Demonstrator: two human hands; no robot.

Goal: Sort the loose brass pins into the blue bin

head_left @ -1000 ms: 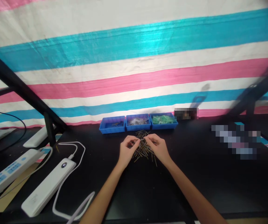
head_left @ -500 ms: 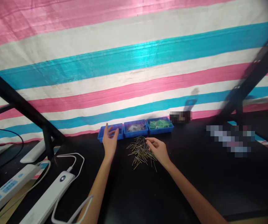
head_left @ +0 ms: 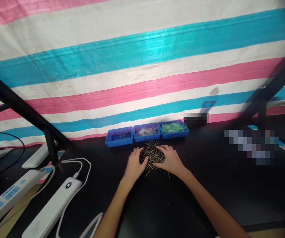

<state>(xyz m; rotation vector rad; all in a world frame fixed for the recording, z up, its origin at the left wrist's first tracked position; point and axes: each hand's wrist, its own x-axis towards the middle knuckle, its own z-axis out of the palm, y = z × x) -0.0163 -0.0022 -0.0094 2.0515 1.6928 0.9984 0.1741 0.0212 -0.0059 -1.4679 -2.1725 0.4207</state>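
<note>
A loose pile of thin metal rods (head_left: 152, 156) lies on the black table. My left hand (head_left: 136, 163) rests at the pile's left edge, its thumb and fingers apart. On the right edge, my right hand (head_left: 169, 160) curves round the rods with thumb and fingers spread. Neither hand grips anything visible. Behind the pile stand three blue trays in a row: the left tray (head_left: 119, 142) holds a few rods, the middle tray (head_left: 147, 137) clear bags, and the right tray (head_left: 174, 135) green bags.
A white device (head_left: 53, 208) with a looping white cable lies at the left, beside a white power strip (head_left: 11, 198). Black frame bars rise on both sides. Striped sheeting (head_left: 132, 82) hangs behind. Blurred items (head_left: 251, 147) lie at the right.
My left hand has moved from over the left tray to the pile's left edge. My right hand has opened from a pinch and spread beside the rods. The camera view has shifted slightly.
</note>
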